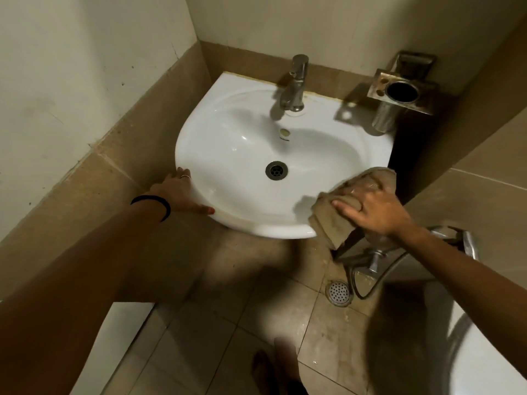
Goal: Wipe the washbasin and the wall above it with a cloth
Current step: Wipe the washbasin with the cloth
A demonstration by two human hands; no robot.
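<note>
The right hand lies with fingers spread flat on the tan cloth, pressing it onto the washbasin rim at about four o'clock from the drain. The left hand rests open, fingers straight, on the rim at eight o'clock. Wiping looks underway on the rim only; the bowl, the tap area and the wall at twelve o'clock seem left to do.

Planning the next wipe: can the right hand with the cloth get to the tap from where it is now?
Probably yes. The right hand presses the cloth on the washbasin's front right rim, and only open bowl lies between it and the tap. The left hand rests on the far rim, out of the way.
</note>
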